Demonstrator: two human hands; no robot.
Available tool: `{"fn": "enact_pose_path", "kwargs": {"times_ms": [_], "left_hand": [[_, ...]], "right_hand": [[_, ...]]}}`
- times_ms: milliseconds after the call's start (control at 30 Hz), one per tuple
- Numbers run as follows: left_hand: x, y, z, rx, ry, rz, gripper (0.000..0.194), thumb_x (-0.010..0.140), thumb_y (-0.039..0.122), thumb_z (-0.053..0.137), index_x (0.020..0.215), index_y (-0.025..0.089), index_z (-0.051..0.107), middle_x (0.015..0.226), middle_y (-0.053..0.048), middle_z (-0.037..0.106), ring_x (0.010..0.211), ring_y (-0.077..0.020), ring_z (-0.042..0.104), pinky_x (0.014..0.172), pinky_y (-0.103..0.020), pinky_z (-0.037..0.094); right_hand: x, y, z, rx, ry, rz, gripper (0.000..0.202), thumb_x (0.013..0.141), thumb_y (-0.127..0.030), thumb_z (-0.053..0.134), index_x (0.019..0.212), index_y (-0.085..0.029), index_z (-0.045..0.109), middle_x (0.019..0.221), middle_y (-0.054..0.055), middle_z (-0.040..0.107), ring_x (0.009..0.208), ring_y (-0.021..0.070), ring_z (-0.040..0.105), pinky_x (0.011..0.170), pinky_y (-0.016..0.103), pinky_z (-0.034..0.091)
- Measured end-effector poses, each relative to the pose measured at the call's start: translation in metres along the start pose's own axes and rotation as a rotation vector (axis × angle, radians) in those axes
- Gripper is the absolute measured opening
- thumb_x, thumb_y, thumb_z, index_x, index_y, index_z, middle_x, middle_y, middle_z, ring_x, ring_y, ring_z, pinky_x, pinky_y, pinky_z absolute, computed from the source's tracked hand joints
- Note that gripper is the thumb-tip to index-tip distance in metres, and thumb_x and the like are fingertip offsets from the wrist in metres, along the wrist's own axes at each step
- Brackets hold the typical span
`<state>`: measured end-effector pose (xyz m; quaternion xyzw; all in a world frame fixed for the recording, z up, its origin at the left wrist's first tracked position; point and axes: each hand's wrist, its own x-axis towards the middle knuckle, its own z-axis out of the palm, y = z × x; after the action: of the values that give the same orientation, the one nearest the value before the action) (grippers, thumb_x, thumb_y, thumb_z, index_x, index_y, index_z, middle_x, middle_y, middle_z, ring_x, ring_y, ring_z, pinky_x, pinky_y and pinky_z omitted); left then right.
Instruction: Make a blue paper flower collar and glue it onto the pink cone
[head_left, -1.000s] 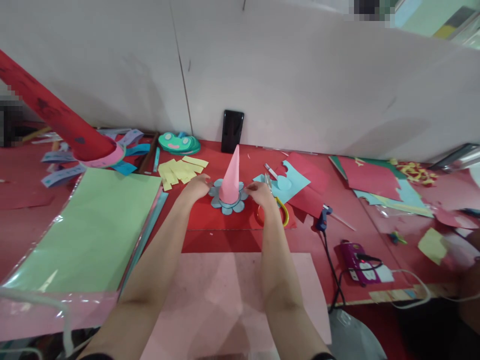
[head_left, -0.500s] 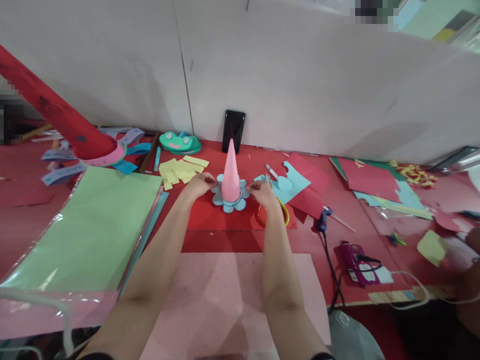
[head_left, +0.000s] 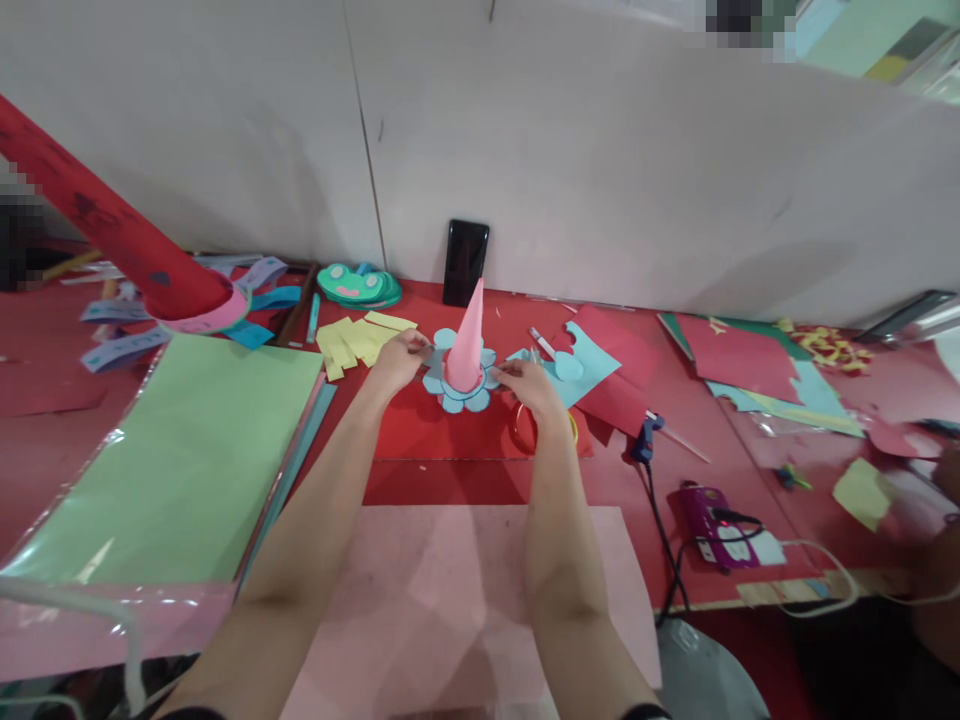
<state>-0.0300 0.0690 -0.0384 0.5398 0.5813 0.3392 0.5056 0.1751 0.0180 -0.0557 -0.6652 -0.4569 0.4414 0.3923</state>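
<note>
Desk (head_left: 712,400): red, spanning the frame.
Flower (head_left: 465,402): blue petals, frame centre, on red sheet (head_left: 450,440).
Cone (head_left: 466,350): pink, pointing up from the flower's middle.
Left hand (head_left: 402,358): fingertips pinching the flower's left petal edge.
Right hand (head_left: 525,384): fingertips pinching its right edge.
Smartphone (head_left: 466,262): upright, behind the cone.

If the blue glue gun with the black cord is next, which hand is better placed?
Likely the right hand: it is nearer the glue gun. The left hand is beyond the pink paper cone. Both hold the light-blue paper flower.
</note>
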Motion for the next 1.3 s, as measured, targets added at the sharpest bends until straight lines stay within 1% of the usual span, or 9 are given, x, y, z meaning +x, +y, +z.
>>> {"fn": "enact_pose_path", "kwargs": {"times_ms": [200,300,433,567,667,800,933,1100,1300], "left_hand": [[0.002,-0.001,-0.002,-0.060,-0.026,0.068,0.011,0.068,0.020,0.063,0.075,0.020,0.055,0.063,0.002,0.061,0.056,-0.0149,0.058,0.054,-0.027,0.046],[-0.001,0.004,-0.004,-0.028,0.008,0.137,0.012,0.068,0.023,0.063,0.078,0.020,0.058,0.069,0.001,0.063,0.061,-0.0152,0.059,0.056,-0.026,0.046],[-0.009,0.017,-0.009,-0.007,0.101,0.287,0.013,0.070,0.026,0.064,0.080,0.020,0.060,0.077,-0.001,0.067,0.073,-0.0170,0.062,0.062,-0.026,0.047],[-0.021,0.031,-0.012,-0.041,0.134,0.348,0.016,0.073,0.034,0.065,0.080,0.020,0.059,0.066,0.001,0.062,0.064,-0.0152,0.059,0.056,-0.024,0.045],[-0.033,0.041,-0.013,-0.091,0.145,0.366,0.021,0.077,0.041,0.063,0.079,0.020,0.059,0.062,0.002,0.058,0.059,-0.0137,0.055,0.052,-0.024,0.043],[-0.047,0.051,-0.015,-0.122,0.188,0.418,0.021,0.079,0.042,0.063,0.081,0.021,0.059,0.064,0.002,0.058,0.063,-0.0142,0.056,0.055,-0.025,0.043],[-0.057,0.058,-0.016,-0.140,0.206,0.485,0.023,0.080,0.043,0.064,0.080,0.020,0.059,0.061,0.003,0.055,0.056,-0.0116,0.052,0.051,-0.023,0.041],[-0.059,0.061,-0.016,-0.152,0.226,0.551,0.024,0.077,0.042,0.067,0.077,0.019,0.060,0.059,0.004,0.055,0.052,-0.0090,0.050,0.047,-0.020,0.039],[-0.054,0.056,-0.017,-0.147,0.222,0.563,0.023,0.078,0.041,0.065,0.077,0.019,0.061,0.058,0.004,0.056,0.051,-0.0088,0.051,0.046,-0.019,0.040]], "right_hand": [[-0.008,-0.011,-0.006,0.043,-0.020,0.039,0.014,0.074,-0.030,0.065,0.074,-0.016,0.062,0.065,0.000,0.067,0.057,0.0101,0.063,0.053,0.020,0.040],[-0.012,-0.016,-0.010,0.055,-0.013,-0.012,0.021,0.071,-0.037,0.066,0.073,-0.016,0.064,0.065,0.001,0.065,0.059,0.0113,0.060,0.053,0.022,0.039],[-0.018,-0.026,-0.015,0.084,0.084,-0.122,0.024,0.066,-0.043,0.069,0.070,-0.019,0.066,0.052,-0.006,0.051,0.048,0.0078,0.044,0.048,0.023,0.034],[-0.031,-0.042,-0.019,0.217,0.143,-0.218,0.025,0.066,-0.044,0.070,0.074,-0.021,0.066,0.046,-0.010,0.036,0.039,0.0046,0.029,0.040,0.022,0.024],[-0.045,-0.055,-0.021,0.240,0.138,-0.254,0.025,0.071,-0.045,0.068,0.078,-0.021,0.065,0.043,-0.010,0.038,0.038,0.0053,0.031,0.040,0.022,0.025],[-0.058,-0.065,-0.022,0.280,0.146,-0.314,0.023,0.073,-0.042,0.068,0.077,-0.020,0.062,0.043,-0.009,0.044,0.038,0.0052,0.035,0.040,0.021,0.028],[-0.063,-0.068,-0.021,0.322,0.132,-0.358,0.022,0.075,-0.041,0.067,0.078,-0.020,0.062,0.043,-0.008,0.048,0.037,0.0049,0.037,0.039,0.020,0.030],[-0.061,-0.068,-0.020,0.337,0.106,-0.360,0.025,0.074,-0.044,0.068,0.079,-0.020,0.063,0.042,-0.007,0.053,0.035,0.0046,0.038,0.038,0.019,0.029],[-0.059,-0.065,-0.021,0.336,0.077,-0.334,0.026,0.073,-0.046,0.069,0.079,-0.020,0.063,0.041,-0.007,0.053,0.033,0.0040,0.036,0.036,0.019,0.026]]}}
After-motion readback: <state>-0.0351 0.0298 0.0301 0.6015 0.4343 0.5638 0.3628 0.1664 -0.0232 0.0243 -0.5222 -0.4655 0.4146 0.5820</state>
